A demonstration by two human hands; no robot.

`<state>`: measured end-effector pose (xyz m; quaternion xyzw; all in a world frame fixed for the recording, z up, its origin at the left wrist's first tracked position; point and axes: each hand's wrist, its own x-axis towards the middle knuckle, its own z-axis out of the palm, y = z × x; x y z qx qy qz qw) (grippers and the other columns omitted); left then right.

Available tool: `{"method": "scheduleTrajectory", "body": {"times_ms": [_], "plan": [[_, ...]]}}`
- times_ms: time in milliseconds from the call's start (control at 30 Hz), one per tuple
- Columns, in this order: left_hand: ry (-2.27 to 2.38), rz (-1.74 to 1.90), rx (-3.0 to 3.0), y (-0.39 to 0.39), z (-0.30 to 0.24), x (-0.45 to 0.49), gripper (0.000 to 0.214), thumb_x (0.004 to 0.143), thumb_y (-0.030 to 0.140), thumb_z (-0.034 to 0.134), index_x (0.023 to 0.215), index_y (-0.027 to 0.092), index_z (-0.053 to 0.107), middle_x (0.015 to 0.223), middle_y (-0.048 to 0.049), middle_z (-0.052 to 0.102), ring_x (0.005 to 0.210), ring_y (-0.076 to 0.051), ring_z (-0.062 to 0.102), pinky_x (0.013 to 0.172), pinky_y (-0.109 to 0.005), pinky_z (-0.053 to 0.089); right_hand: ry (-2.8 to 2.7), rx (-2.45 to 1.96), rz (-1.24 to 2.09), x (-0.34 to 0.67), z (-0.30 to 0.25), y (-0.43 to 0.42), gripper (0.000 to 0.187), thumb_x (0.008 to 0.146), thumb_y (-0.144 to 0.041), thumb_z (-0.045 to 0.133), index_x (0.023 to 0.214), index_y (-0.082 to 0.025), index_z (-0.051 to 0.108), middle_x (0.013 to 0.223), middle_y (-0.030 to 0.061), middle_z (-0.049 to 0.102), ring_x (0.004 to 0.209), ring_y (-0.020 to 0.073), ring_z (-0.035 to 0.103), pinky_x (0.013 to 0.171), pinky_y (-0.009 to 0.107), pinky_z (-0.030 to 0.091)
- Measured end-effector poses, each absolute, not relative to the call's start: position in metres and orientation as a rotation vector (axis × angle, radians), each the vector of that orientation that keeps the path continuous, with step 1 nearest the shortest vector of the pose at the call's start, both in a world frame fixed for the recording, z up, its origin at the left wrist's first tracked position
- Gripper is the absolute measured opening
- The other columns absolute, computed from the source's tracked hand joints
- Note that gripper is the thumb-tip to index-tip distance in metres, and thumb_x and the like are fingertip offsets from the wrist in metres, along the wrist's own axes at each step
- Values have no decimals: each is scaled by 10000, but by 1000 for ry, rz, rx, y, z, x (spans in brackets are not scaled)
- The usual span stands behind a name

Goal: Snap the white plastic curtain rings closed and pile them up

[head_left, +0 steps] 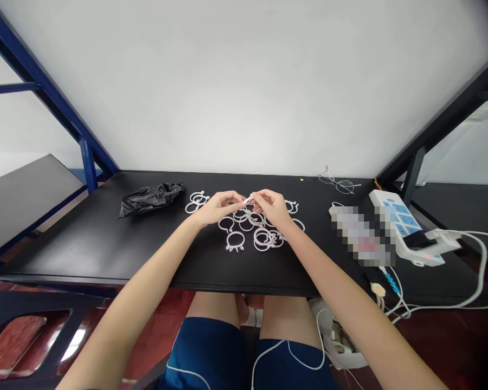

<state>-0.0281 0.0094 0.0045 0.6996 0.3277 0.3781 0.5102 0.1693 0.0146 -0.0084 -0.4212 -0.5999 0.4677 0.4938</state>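
Both my hands meet above a pile of white plastic rings (252, 230) on the black table (106, 244). My left hand (219, 207) and my right hand (270, 207) are closed in pinches on the two ends of one small white ring piece (248, 200), held just above the pile. Two more white rings (197, 201) lie apart to the left of my left hand.
A crumpled black plastic bag (150, 198) lies at the left. Wire-framed glasses (336, 183) sit at the back right. A white power strip (406, 227) with cables and a blurred object (360, 235) occupy the right side. Blue and black frame struts rise at both sides.
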Motion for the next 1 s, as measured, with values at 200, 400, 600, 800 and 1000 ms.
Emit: {"method": "scheduleTrajectory", "body": {"times_ms": [200,400,600,800,1000], "plan": [[790,934,1604,11,4,-29,257,843,403,638,878,157,573,1241,-111,608,1036,-201,614,859,-357,495,-1453,-1021,1127,170,-10,15,358,742,-530,683,766,-175,649,712,51,697,570,134,618,511,249,518],[797,958,1555,12,2,-29,258,852,403,633,881,159,555,1294,-121,572,1094,-228,614,877,-380,503,-1468,-1025,1121,169,-11,15,347,728,-511,699,787,-174,646,721,55,704,575,139,631,501,245,514],[808,969,1580,13,2,-30,259,850,412,633,871,162,569,1285,-117,584,1131,-234,580,940,-423,479,-1472,-1030,1117,168,-10,14,346,709,-499,721,810,-172,669,760,72,723,610,165,666,505,261,523],[775,988,1545,13,1,-31,271,849,416,642,890,155,581,1309,-127,569,1116,-234,586,983,-445,449,-1438,-1019,1158,169,-6,12,377,621,-481,796,799,-162,702,743,66,725,626,177,687,494,247,516],[735,1074,1460,14,0,-30,259,810,350,705,968,168,609,1266,-114,606,1088,-223,606,966,-413,459,-1402,-988,1258,170,-1,9,362,580,-433,840,773,-148,726,703,58,728,584,159,678,511,245,513]]}}
